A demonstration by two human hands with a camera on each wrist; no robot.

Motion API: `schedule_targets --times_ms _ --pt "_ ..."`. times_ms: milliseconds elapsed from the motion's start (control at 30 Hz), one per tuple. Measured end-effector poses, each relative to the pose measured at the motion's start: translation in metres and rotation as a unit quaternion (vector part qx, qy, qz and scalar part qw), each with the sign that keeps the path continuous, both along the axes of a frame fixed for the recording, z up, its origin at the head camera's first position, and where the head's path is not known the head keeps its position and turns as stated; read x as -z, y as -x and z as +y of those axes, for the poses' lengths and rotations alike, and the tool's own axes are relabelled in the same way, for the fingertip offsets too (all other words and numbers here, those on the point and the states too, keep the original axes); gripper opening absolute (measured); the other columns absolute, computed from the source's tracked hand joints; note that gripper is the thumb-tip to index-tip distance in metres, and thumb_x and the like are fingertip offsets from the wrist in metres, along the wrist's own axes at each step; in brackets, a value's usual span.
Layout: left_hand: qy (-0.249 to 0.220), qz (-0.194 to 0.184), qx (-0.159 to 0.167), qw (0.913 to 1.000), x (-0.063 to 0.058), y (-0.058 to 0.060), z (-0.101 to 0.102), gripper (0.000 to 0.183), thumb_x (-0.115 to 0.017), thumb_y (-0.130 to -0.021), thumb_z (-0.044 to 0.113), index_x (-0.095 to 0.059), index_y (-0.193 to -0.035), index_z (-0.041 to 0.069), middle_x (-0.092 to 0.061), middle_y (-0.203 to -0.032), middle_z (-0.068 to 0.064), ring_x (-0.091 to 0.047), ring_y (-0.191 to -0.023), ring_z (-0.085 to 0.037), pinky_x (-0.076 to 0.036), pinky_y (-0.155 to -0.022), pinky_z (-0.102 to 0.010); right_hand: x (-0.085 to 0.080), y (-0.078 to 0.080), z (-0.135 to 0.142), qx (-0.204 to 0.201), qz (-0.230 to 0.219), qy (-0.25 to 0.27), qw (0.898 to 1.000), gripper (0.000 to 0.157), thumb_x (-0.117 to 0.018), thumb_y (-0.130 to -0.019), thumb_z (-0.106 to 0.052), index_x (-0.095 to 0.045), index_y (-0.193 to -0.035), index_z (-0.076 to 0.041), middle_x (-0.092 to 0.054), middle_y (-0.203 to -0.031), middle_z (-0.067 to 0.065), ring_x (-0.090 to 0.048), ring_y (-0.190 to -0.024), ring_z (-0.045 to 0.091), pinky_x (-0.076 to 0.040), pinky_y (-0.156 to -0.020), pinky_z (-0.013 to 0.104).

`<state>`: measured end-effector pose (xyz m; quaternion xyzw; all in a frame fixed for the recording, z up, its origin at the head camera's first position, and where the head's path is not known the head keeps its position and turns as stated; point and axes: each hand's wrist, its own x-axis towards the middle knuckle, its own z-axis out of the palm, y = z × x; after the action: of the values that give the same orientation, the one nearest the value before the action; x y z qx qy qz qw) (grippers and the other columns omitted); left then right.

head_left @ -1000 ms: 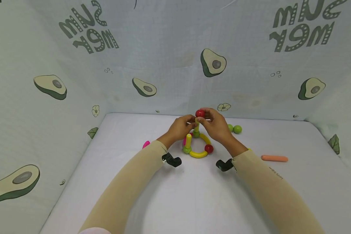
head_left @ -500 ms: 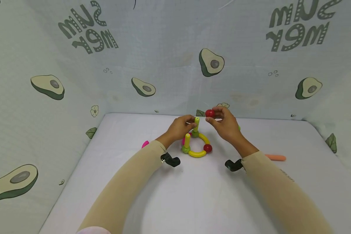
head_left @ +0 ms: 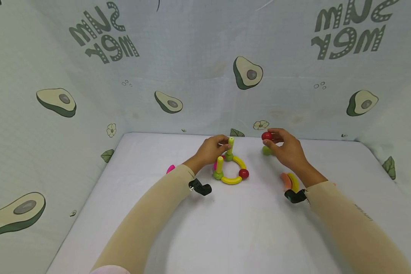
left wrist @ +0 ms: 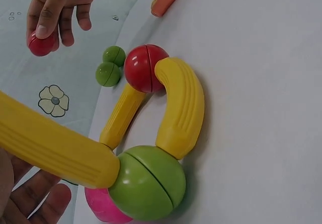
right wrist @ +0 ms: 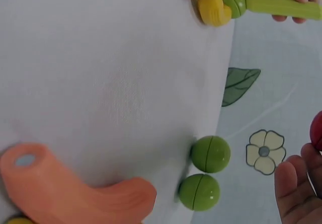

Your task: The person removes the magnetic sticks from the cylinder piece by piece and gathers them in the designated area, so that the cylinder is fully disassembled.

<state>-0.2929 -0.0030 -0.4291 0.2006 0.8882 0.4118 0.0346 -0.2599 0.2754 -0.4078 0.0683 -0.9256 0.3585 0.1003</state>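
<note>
Head: red ball (head_left: 266, 136) in right hand's (head_left: 288, 150) fingertips (head_left: 268, 142).

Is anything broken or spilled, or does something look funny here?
Nothing looks broken or spilled, and two yellow sticks stand up from the toy ring. One funny thing: the big letters on the cloth at the back look backwards, as if in a mirror.

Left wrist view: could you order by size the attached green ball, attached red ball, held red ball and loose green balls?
Attached green ball
Attached red ball
Held red ball and loose green balls: too alike to rank.
Nearness may enlarge the first.
</note>
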Motion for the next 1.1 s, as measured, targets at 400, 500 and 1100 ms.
schedule_targets --times_ms 400,500,1100 --pt "-0.011 -0.003 -0.001 0.9999 0.000 0.001 0.000 0.035 -0.064 -0.103 0.028 -0.064 -0.134 0.012 -0.068 -0.128 -0.004 -0.067 -0.114 -0.020 -0.056 -0.089 -0.027 0.002 0.002 0.033 0.046 -0.038 -0.041 0.997 0.060 -0.070 -0.100 -0.029 -0.047 -0.145 0.001 -0.057 -0.132 0.026 -0.049 -0.123 0.045 -0.057 -0.079 0.050" --pt "-0.011 0.001 -0.001 0.9999 -0.001 0.002 0.000 0.035 -0.064 -0.103 0.029 -0.064 -0.133 0.012 -0.068 -0.127 -0.004 -0.067 -0.114 -0.020 -0.055 -0.090 -0.027 0.003 0.005 0.038 0.052 -0.045 -0.043 0.997 0.058 -0.071 -0.099 -0.025 -0.047 -0.145 0.001 -0.055 -0.132 0.026 -0.048 -0.122 0.046 -0.056 -0.082 0.052" --pt "-0.011 -0.006 -0.003 0.9999 -0.004 -0.001 0.000 0.036 -0.064 -0.103 0.029 -0.064 -0.135 0.012 -0.068 -0.128 -0.002 -0.065 -0.116 -0.019 -0.055 -0.091 -0.028 0.016 0.016 0.061 0.070 -0.091 -0.068 0.991 0.055 -0.071 -0.098 -0.020 -0.048 -0.142 0.004 -0.051 -0.132 0.032 -0.045 -0.118 0.049 -0.053 -0.089 0.057"
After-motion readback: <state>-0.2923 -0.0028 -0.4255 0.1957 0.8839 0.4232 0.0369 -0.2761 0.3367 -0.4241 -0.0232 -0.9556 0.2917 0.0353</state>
